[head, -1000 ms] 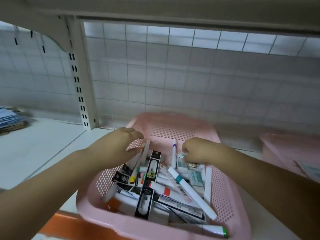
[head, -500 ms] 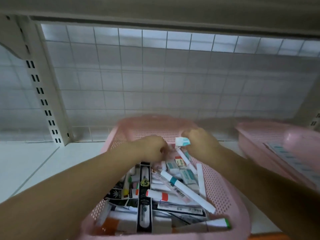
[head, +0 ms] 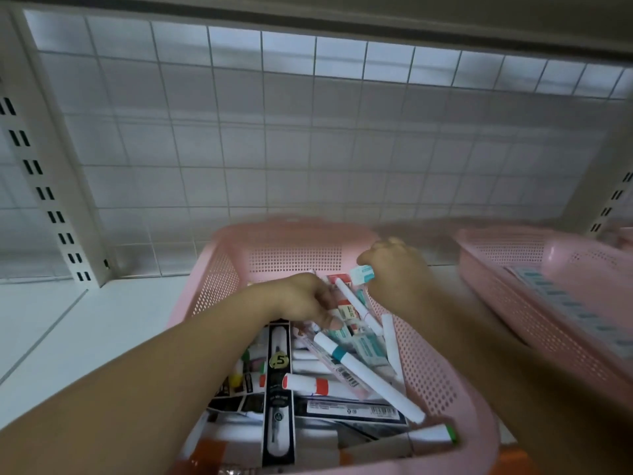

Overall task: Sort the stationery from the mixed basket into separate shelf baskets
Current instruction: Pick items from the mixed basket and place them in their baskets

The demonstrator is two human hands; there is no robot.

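- Pink perforated plastic forms the mixed basket [head: 428,382], which stands on the white shelf board [head: 51,337] in the middle of the view, its near rim at the bottom edge.
- One small white-and-teal packet [head: 363,272], too blurred to name more closely, is held clear of the pile above the far right part of the basket.
- The right hand [head: 399,274] pinches that packet at its fingertips, and the packet sticks out to the left of the fingers.
- Just below the packet a slim white pen [head: 356,308] slants down to the right across small red-and-white and teal-and-white packets in the pile.
- The left hand [head: 301,299] is down in the far middle of the pile, fingers curled and thumb pointing toward the near side. The fingers hide what lies under them, so I cannot tell whether it grips anything.
- Nearer in the basket lie a white marker with a teal band [head: 363,368], a white marker with a red-orange cap [head: 306,385] and a black blister-packed pen [head: 278,378] marked with a 5.
- A green-tipped marker [head: 431,435] lies along the near right rim.
- To the right, apart from the first, a second pink basket [head: 507,269] holds a row of teal-and-white packets [head: 561,296], blurred.
- Behind both baskets rises a white wire grid panel [head: 308,149], with a slotted upright [head: 44,186] at the left.
- An orange strip [head: 513,455] shows at the near right edge of the shelf.
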